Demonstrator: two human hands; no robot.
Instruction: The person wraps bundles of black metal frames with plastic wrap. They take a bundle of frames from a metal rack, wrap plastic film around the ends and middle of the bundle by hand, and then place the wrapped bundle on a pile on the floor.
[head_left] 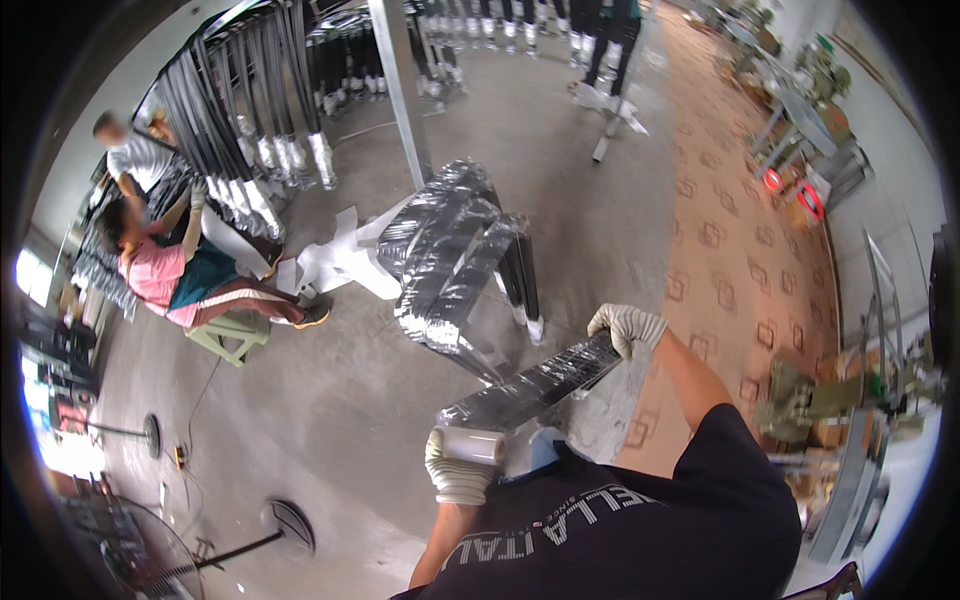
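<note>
My left hand (455,475), in a striped pale work glove, is closed on a roll of clear stretch film (478,446). Right beside that roll lies the near-left end of a long black bundle (535,388), shiny with film. At the bundle's other end my right hand (630,328), gloved alike, has its fingers wrapped round it; the finger undersides are hidden. Just beyond, a big film-wrapped black stack (450,255) stands at mid-floor, with dark legs ending in pale wrapping.
White sheets (345,255) lie left of the stack, near a grey metal post (400,95). On a green stool (232,335) a person in pink sits; another is behind. Black strips (215,110) hang at the back left. A pedestal fan (130,550) stands lower left, machines (800,400) along the right.
</note>
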